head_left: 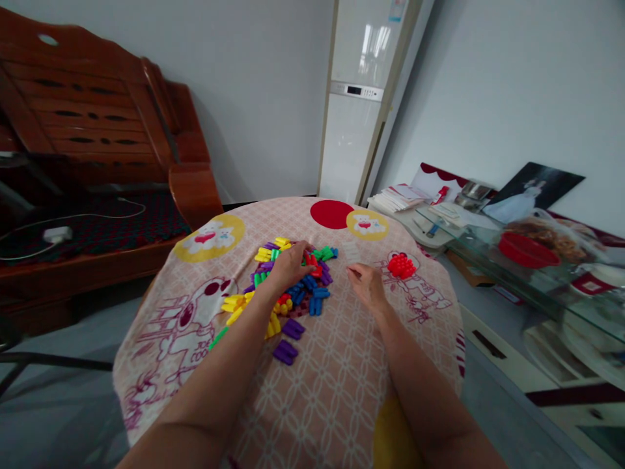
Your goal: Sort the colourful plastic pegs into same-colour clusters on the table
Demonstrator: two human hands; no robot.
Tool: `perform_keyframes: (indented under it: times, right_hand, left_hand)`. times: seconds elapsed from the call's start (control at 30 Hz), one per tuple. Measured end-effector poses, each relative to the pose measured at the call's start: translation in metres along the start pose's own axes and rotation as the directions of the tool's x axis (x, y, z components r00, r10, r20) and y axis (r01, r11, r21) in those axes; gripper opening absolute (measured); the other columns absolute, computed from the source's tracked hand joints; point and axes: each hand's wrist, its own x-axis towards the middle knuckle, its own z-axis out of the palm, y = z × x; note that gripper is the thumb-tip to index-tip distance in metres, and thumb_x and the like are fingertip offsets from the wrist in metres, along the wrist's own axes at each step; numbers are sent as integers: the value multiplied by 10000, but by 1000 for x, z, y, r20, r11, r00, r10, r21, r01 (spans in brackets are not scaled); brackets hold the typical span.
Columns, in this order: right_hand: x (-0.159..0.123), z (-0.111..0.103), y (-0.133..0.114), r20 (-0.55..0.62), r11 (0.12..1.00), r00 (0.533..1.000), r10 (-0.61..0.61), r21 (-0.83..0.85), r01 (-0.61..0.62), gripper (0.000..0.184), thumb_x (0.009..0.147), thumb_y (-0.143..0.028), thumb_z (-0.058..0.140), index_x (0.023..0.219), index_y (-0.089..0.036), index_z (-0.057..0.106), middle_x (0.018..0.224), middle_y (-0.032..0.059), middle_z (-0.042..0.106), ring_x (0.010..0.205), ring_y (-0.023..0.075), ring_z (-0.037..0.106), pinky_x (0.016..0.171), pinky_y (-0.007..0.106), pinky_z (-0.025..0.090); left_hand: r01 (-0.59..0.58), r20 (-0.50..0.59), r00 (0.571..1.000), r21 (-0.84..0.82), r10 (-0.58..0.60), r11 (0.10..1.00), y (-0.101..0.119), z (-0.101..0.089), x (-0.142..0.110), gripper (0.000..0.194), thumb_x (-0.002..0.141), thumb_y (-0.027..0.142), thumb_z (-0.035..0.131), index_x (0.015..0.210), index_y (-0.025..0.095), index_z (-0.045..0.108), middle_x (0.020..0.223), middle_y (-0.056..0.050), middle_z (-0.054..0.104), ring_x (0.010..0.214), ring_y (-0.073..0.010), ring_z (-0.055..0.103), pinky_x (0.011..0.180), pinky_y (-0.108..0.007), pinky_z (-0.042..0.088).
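Observation:
A pile of small plastic pieces in yellow, green, purple, blue and red, many in joined bundles, lies on the tablecloth. My left hand reaches over the pile, thumb and fingers apart and curved down around some red pieces. No firm grip shows there. Blue pieces lie just right of that hand, and two purple bundles sit nearer to me. To the right, my right hand is low over the cloth, fingertips pinched together; what they hold cannot be made out. Beyond its fingertips lies a pale, clear flat thing.
A cluster of red pieces rests at the right of the round table with its patterned cloth. A glass-topped cabinet with papers and a red bowl stands right. Left is a wooden bench; behind, a tall white appliance.

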Motion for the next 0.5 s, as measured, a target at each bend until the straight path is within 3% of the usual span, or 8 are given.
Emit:
perform_keyframes:
  times: [0.07,0.2,0.33,0.5]
  right_hand:
    - [1,-2,-5,28,977,998,63,204,-68,264,842,-371,546,848,-171,720,707,40,693,598,139,595,588,236,444]
    - [4,-6,-7,174,823,960,218,496,-276,347,790,-464,607,922,-158,703,588,-7,631,436,94,496,413,200,369]
    - [6,-12,-3,278,708,921,272,591,-387,294,679,-427,698,785,-154,672,544,-16,615,385,82,476,335,185,304]
    - [5,-22,0,342,636,908,243,651,-415,261,614,-388,733,705,-163,636,512,-24,603,383,91,499,332,183,332]
  left_hand:
    - [-75,20,997,-100,78,992,14,2,0,388,719,223,669,1087,175,555,938,-35,659,775,-167,627,725,-285,489]
    - [-206,84,970,-207,227,956,43,15,-4,409,717,163,637,1116,180,548,968,-29,656,722,-132,618,696,-257,490]
    - [-252,78,958,-232,276,940,56,27,-9,377,737,143,619,1109,169,566,954,-35,642,702,-118,605,673,-243,490]
    - [-283,64,947,-303,316,910,58,34,-11,474,747,118,609,1213,176,544,1075,-69,637,732,-117,621,684,-248,518]
